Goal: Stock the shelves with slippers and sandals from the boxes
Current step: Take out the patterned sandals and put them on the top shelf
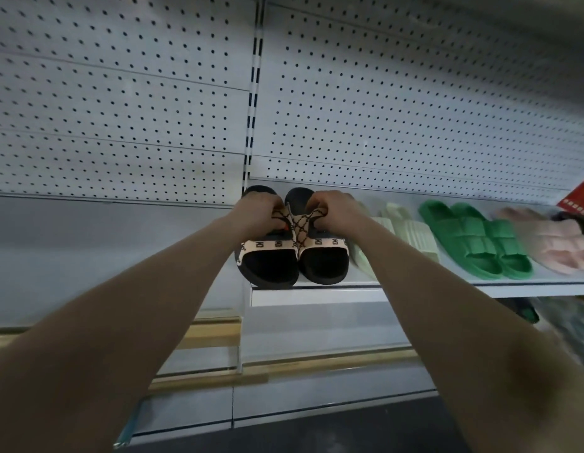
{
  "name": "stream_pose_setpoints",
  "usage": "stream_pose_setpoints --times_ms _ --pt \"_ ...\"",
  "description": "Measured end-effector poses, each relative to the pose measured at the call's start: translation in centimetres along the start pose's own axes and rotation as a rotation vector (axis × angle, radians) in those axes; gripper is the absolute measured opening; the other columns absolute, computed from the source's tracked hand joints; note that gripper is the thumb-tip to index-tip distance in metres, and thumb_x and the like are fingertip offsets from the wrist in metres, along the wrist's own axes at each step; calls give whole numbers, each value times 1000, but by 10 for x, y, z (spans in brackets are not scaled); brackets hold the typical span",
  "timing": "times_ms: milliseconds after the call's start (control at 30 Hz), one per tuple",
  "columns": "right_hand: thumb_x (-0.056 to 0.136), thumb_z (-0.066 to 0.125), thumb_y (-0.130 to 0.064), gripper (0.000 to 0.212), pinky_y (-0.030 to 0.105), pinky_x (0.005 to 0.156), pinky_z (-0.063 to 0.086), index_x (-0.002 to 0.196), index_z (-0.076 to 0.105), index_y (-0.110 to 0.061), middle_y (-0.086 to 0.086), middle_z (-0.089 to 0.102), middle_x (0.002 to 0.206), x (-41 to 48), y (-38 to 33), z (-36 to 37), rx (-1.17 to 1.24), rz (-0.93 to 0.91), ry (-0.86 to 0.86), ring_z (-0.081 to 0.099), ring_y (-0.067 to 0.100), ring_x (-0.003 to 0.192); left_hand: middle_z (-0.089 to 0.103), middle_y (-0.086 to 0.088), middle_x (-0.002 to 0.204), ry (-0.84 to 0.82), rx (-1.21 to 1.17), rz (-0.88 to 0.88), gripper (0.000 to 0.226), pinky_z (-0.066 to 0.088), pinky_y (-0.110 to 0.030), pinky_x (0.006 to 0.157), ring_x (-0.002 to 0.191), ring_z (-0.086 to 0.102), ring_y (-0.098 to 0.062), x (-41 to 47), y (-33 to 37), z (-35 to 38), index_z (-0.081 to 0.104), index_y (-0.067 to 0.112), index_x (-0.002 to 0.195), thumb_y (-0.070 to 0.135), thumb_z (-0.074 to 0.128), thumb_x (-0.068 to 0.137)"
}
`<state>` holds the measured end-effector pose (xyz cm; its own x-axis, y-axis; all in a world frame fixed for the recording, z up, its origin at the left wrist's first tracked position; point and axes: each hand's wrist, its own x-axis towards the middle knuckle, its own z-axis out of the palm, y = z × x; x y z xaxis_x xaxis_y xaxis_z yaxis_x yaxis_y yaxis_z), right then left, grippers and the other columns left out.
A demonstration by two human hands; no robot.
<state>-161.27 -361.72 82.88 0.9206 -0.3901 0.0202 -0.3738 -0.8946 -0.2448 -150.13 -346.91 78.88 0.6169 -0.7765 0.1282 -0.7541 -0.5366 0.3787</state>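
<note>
A pair of black slippers with beige patterned straps sits at the left end of the white shelf (414, 287). My left hand (256, 212) grips the strap of the left slipper (267, 261). My right hand (334, 210) grips the strap of the right slipper (323, 259). Both soles rest on the shelf, toes toward me. To the right stand pale green slippers (405, 228), bright green slippers (480, 240) and pink slippers (552, 243) in a row.
Grey pegboard panels (382, 109) back the shelving, with a slotted upright (253, 103) between bays. The left bay holds a lower shelf (120, 328) with a yellowish edge strip. A red sign (578, 197) hangs at the far right. Dark floor lies below.
</note>
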Motion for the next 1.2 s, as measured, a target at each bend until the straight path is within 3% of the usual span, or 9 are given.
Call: stream_pose_setpoints --times_ms 200,400,667,833,1000,1200 --pt "82 63 -7 40 18 80 32 117 65 -28 2 50 123 -1 6 8 49 14 93 54 19 108 60 -5 114 61 -19 -7 45 46 -38 91 109 54 -25 3 -2 6 60 21 118 36 74 79" --pt "82 63 -6 38 22 77 40 114 67 -27 3 51 119 -12 7 8 107 35 163 57 20 101 60 -7 109 107 -34 13 37 45 -34 82 103 56 -25 0 1 10 60 21 114 28 74 80" --pt "80 70 -6 39 23 80 40 111 68 -29 5 52 120 -24 7 16 145 78 206 57 24 102 62 -3 111 59 -117 60 33 49 -37 86 102 58 -22 -15 -2 0 64 27 111 33 74 80" --pt "81 63 0 42 24 76 39 112 67 -29 2 51 118 -38 8 18 163 100 238 54 22 99 61 -5 123 -18 -148 81 43 46 -35 95 114 57 -23 -27 -1 -2 60 26 125 27 70 83" --pt "82 58 5 44 21 81 38 113 68 -25 1 49 112 -65 5 19 185 105 270 51 18 94 39 -10 151 -21 -102 149 56 30 -42 113 140 34 -29 -48 19 0 48 23 141 26 66 88" --pt "79 61 3 46 29 84 49 116 66 -25 5 50 118 -120 3 21 196 194 275 58 26 97 62 -2 128 41 -140 282 42 41 -33 90 115 55 -25 -85 52 2 60 24 129 25 66 87"
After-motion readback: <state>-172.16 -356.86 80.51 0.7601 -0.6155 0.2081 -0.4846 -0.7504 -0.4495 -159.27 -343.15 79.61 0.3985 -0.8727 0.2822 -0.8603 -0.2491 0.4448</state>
